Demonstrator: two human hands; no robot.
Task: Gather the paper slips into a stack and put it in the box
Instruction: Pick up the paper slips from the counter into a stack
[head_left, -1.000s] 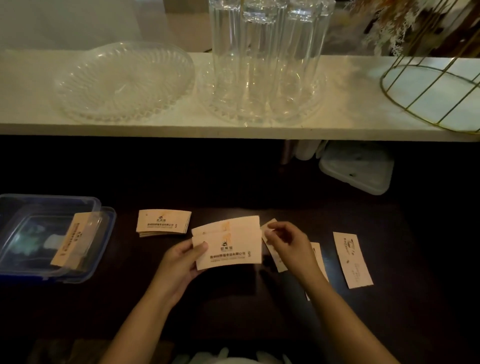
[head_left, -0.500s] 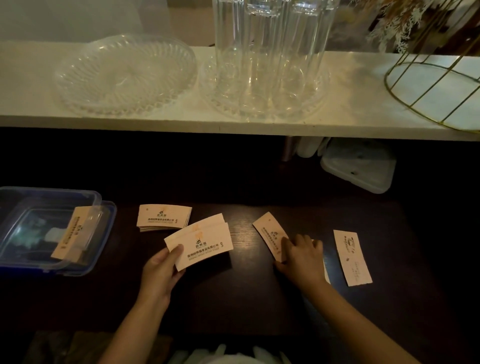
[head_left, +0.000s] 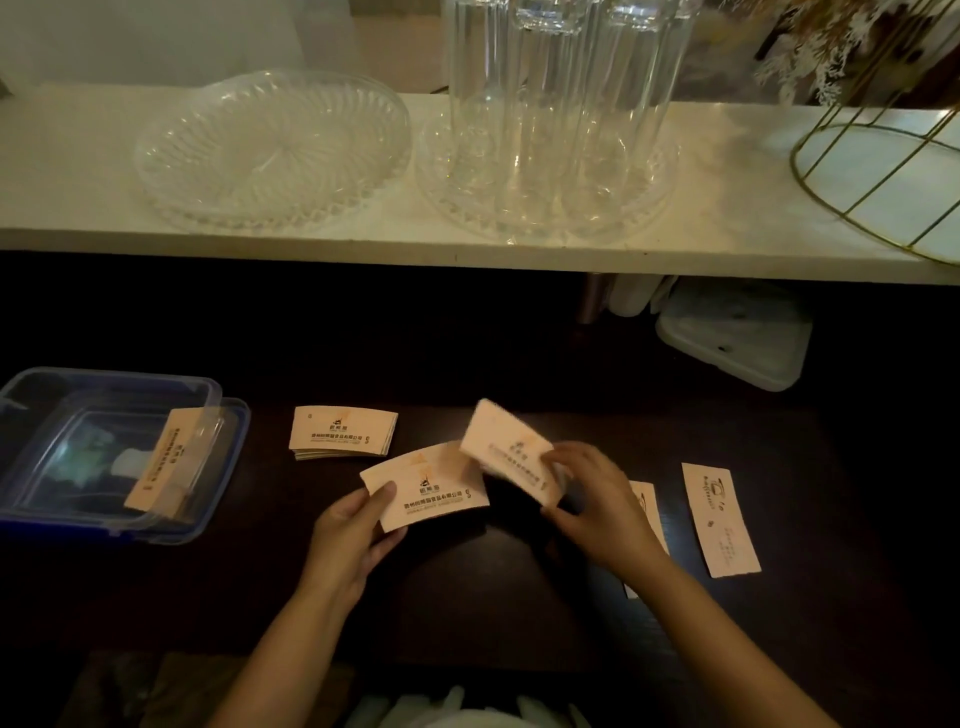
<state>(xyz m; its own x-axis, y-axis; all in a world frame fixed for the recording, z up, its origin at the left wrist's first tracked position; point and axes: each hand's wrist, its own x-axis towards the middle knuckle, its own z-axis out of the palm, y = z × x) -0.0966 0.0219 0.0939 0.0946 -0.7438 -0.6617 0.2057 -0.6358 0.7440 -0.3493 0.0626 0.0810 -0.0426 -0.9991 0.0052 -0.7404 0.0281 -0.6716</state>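
My left hand (head_left: 349, 535) grips a small stack of pale printed paper slips (head_left: 431, 486) above the dark table. My right hand (head_left: 597, 501) holds a single slip (head_left: 506, 449) lifted and tilted, its edge beside the held stack. Another stack of slips (head_left: 342, 432) lies on the table behind. One slip (head_left: 719, 518) lies flat at the right, and another slip (head_left: 647, 506) is partly hidden under my right wrist. The clear blue-rimmed box (head_left: 31, 499) stands at the left with a slip (head_left: 169, 467) inside it.
A white shelf (head_left: 78, 208) runs across the back, carrying a clear glass dish (head_left: 270, 150), tall glasses (head_left: 550, 104) on a glass plate, and a gold wire basket (head_left: 883, 171). A white lidded container (head_left: 737, 338) sits under the shelf at the right.
My right hand picked a slip off the table and carried it left, up to the stack in my left hand. The left hand has shifted slightly right.
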